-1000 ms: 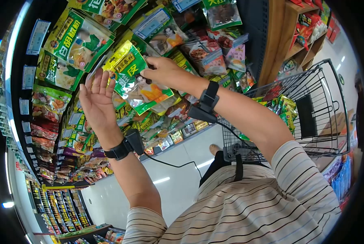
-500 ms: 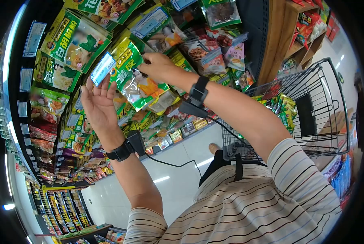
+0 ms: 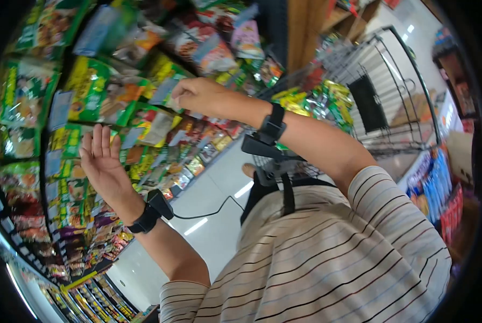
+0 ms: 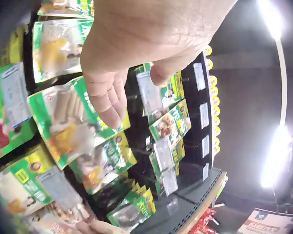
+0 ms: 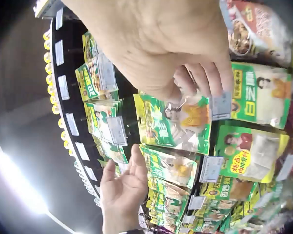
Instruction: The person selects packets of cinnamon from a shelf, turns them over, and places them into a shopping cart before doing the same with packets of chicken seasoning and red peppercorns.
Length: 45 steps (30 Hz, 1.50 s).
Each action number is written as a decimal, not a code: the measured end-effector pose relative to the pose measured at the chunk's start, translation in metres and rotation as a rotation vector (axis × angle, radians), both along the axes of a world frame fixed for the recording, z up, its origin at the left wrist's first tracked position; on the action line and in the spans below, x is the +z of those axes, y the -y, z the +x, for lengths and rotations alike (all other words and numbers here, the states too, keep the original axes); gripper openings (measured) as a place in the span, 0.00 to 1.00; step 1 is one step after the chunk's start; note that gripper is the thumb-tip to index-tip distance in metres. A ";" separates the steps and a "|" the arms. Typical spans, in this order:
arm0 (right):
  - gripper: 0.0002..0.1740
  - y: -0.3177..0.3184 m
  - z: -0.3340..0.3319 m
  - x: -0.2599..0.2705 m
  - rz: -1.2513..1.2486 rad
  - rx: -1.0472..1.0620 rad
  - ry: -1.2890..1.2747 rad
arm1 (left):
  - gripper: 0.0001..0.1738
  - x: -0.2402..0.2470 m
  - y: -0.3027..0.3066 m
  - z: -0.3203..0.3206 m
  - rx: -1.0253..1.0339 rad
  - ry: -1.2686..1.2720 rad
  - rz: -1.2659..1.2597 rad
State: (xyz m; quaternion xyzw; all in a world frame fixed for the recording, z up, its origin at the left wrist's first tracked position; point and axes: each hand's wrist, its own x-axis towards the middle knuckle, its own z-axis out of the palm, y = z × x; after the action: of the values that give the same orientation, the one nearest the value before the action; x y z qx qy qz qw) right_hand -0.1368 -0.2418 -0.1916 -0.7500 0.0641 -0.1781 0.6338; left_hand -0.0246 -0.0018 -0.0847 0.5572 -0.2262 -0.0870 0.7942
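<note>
My left hand (image 3: pixel 107 167) is raised before the rack with its palm up and fingers straight, holding nothing. My right hand (image 3: pixel 200 96) hovers in front of the hanging packets, its fingers loosely bent with no packet in them. A green and yellow spice packet (image 5: pixel 178 124) hangs on the rack just behind the right hand's fingers in the right wrist view; the same rack shows a matching packet (image 3: pixel 98 94) between the two hands in the head view. Beyond the left fingers in the left wrist view hangs another green-edged packet (image 4: pixel 66 119).
Rows of hanging packets with price tags (image 5: pixel 118 130) fill the rack on the left. A wire shopping cart (image 3: pixel 389 97) stands at my right, with several yellow and green packets (image 3: pixel 327 105) inside. A wooden shelf post (image 3: pixel 305 37) rises behind it.
My right hand has let go of the spice packet, which stays on the rack, and has drawn away from it. The head view has swung right, bringing more of the cart in.
</note>
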 end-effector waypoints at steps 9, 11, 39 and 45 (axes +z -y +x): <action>0.15 0.068 -0.221 -0.103 0.647 -0.469 -0.242 | 0.24 -0.150 0.088 -0.128 -0.523 -0.357 0.616; 0.14 0.075 -0.261 -0.119 0.698 -0.554 -0.292 | 0.24 -0.195 0.106 -0.142 -0.676 -0.386 0.723; 0.11 0.029 -0.368 -0.163 0.966 -0.727 -0.457 | 0.22 -0.585 0.250 -0.144 -0.679 -0.139 1.249; 0.11 0.025 -0.364 -0.165 0.995 -0.704 -0.480 | 0.25 -0.634 0.257 -0.139 -0.695 -0.335 1.080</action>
State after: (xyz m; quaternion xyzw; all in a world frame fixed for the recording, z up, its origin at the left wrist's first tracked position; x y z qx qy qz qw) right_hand -0.5011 -0.2671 -0.3567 -0.3205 0.5201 -0.1516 0.7771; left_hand -0.1632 -0.2586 -0.7182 0.7506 -0.1909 -0.5246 0.3535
